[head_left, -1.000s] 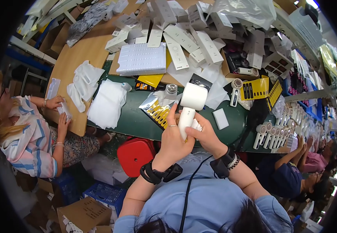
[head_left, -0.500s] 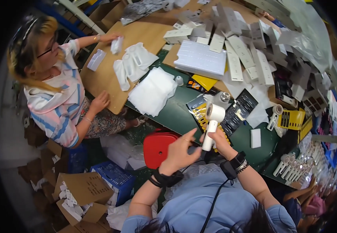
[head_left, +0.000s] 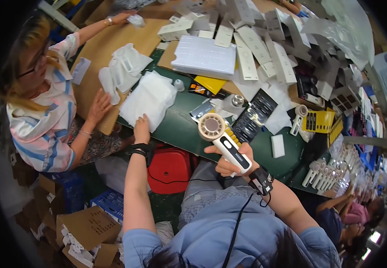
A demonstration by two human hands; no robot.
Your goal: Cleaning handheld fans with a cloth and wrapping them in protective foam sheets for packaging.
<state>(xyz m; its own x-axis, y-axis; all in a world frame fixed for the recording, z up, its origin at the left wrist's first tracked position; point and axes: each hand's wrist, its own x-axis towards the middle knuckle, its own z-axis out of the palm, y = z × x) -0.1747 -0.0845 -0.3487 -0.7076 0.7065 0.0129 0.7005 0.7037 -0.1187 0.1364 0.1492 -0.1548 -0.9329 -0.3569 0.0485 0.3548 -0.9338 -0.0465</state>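
Note:
My right hand (head_left: 236, 161) is closed round the handle of a white handheld fan (head_left: 230, 147). The fan's round head has a beige grille and points up and to the left; a dark display strip runs along the handle. At the near edge of a stack of thin white sheets or bags (head_left: 151, 98), my left hand (head_left: 142, 129) rests its outstretched fingertips on the stack; whether it pinches one cannot be made out. Beyond the fan, a silver-topped bottle (head_left: 237, 101) stands on the green table.
A co-worker (head_left: 41, 98) sits at left by white pouches (head_left: 126, 67). White boxes (head_left: 247, 53) pile up at the back, near a white foam block (head_left: 278, 146). More fans (head_left: 320, 176) line the right side. A red stool (head_left: 170, 169) stands below the table edge.
My left hand has left the fan's side and reached out left to the white stack. My right hand has turned the fan, so its head now leans left. The co-worker's far arm has stretched farther away.

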